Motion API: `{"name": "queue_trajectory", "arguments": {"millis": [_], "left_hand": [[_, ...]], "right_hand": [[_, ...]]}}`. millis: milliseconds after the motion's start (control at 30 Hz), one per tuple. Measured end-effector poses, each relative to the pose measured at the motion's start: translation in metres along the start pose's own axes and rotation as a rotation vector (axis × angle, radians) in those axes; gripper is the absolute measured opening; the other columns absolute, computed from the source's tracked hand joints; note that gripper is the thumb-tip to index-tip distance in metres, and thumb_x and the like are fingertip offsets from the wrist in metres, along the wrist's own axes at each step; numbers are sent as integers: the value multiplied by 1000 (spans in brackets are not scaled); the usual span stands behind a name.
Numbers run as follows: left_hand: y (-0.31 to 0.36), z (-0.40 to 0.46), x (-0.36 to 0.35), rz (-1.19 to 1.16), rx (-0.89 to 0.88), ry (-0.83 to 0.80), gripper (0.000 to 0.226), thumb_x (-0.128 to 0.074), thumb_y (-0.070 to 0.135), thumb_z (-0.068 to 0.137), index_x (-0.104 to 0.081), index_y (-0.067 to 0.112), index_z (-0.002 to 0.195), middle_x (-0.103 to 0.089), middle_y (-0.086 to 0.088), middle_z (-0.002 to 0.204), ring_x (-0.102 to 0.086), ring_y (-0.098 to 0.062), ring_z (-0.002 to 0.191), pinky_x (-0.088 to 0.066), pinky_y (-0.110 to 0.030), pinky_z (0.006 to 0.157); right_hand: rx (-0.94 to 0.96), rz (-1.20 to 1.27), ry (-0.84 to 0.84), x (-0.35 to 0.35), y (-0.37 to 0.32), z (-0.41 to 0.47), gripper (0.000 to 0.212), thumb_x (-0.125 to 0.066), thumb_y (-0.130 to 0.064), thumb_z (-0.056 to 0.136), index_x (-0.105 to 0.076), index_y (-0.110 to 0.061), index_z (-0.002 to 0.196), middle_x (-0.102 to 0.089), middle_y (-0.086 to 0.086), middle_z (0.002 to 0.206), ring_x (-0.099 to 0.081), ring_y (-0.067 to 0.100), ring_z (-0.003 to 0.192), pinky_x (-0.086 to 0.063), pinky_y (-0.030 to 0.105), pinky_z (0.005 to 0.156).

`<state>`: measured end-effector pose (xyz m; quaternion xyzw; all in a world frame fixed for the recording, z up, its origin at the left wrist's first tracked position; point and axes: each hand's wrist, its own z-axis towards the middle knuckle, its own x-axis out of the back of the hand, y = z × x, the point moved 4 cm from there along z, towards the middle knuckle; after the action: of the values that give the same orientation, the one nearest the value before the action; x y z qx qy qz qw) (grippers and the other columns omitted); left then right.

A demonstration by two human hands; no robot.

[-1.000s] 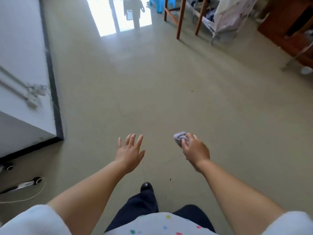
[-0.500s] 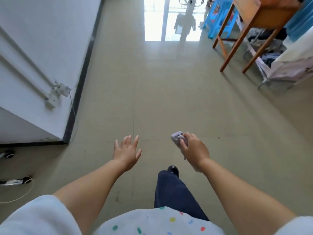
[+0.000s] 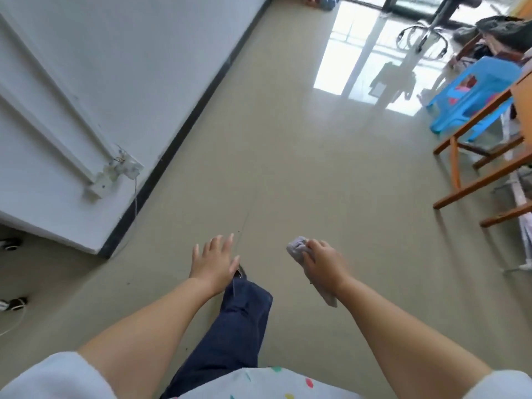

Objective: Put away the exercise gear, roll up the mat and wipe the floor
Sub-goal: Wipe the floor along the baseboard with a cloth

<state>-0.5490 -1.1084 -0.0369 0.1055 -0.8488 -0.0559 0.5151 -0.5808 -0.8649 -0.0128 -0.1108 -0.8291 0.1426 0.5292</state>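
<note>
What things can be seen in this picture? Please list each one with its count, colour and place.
cloth: one, grey, gripped in the right hand above the floor
floor: one, beige, shiny, across the middle
wall: one, white with a dark baseboard, at left
wall fitting: one, white, low on the wall, a thin wire hanging from it
plastic stool: one, blue, at right
wooden furniture legs: several, orange-brown, at the right edge
chair base: one, dark metal, at top right
left hand: one, fingers spread, holds nothing
right hand: one, grips the cloth
trouser leg: one, dark blue, bottom centre
</note>
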Motion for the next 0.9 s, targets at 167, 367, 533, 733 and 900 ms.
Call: {"name": "queue_trajectory", "arguments": {"millis": [167,367,533,733,900], "left_hand": [[-30,113,63,-2,69,-9,60,-27,43,99,-8,20,151,-21,-9,153,-26,-25,139,-15,-48,115],[-61,209,140,-44,174,56,59,-28,43,98,-11,20,150,-25,-9,152,-28,-25,137,-20,-46,113],[-88,276,163,-141,345,65,58,-27,42,99,-11,20,150,-22,-9,153,-24,-25,139,-21,-47,113],[-106,352,156,-370,698,35,57,-22,40,100,-6,20,151,-16,-10,156,-15,-24,143,-14,-47,116],[-73,409,149,-591,866,-2,56,-22,39,101,-3,22,151,-11,-7,158,-10,-23,145,-10,-46,117]], "right_hand": [[0,-26,-47,41,-31,138,29,-40,-32,98,-53,-24,121,-53,3,128,-57,27,108,-43,31,84],[115,-96,-112,93,-89,273,33,-36,-35,99,-50,-24,127,-52,3,129,-58,25,107,-46,33,83],[297,-222,-171,114,-147,393,32,-35,-33,99,-50,-20,124,-55,5,124,-59,27,100,-44,31,73],[592,-405,-368,125,-216,534,37,-34,-31,100,-44,-18,134,-52,8,123,-58,29,102,-46,32,77],[728,-561,-486,136,-258,630,36,-36,-29,99,-45,-19,133,-53,8,120,-57,29,101,-49,38,82]]}}
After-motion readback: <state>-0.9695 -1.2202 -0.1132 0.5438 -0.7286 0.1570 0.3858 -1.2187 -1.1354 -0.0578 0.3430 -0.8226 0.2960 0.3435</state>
